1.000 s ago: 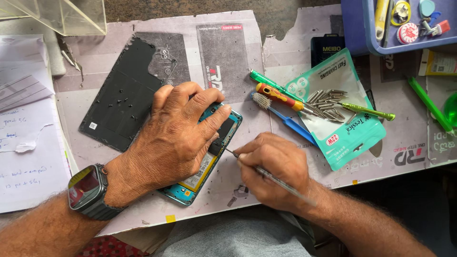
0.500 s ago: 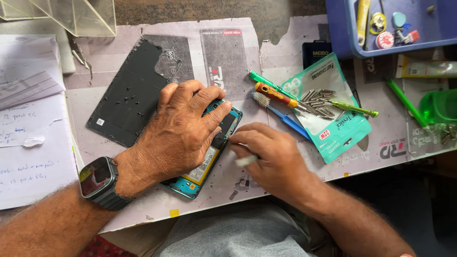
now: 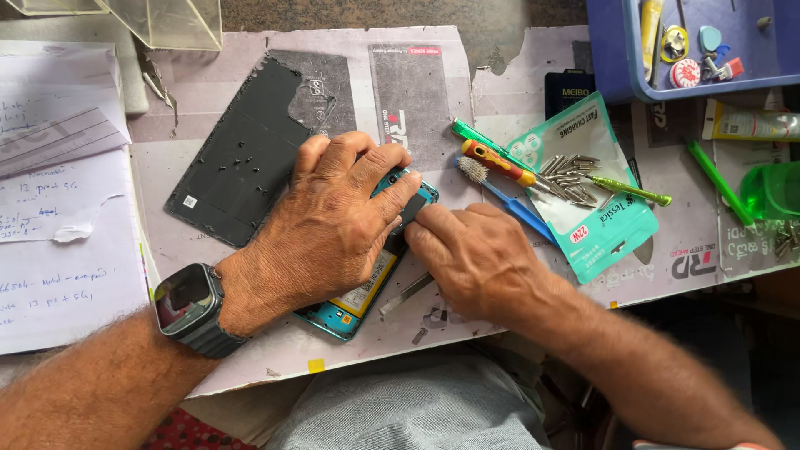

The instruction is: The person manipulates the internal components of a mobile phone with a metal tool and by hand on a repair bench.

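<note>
— Where is the phone?

— The opened teal phone [image 3: 360, 292] lies at a slant on the paper-covered bench [image 3: 250, 350], just in front of the person. Most of it is hidden: the left hand [image 3: 329, 225] lies flat across its upper half, fingers spread and pressing down, with the fingertips reaching over its top edge.

— And the other hand?

— The right hand [image 3: 479, 258] is touching the phone's right side, fingers drawn together and curled down at the edge. A thin metal tool [image 3: 406, 294] shows from under it, lying along the bench beside the phone — whether the fingers actually pinch it, I cannot tell, since the hand covers that end.

— What is around them?

— A dark back cover [image 3: 242, 158] lies up and to the left of the left hand, with tiny screws scattered on it. A smartwatch [image 3: 190, 307] sits on the left wrist. To the right of the hands are a toothbrush with a blue handle [image 3: 500, 196], a screwdriver with an orange and yellow grip [image 3: 498, 162], and a teal pouch [image 3: 583, 200] bearing a heap of metal bits. A blue tray [image 3: 617, 58] stands at the top right corner, and handwritten papers [image 3: 58, 233] lie far left.
</note>
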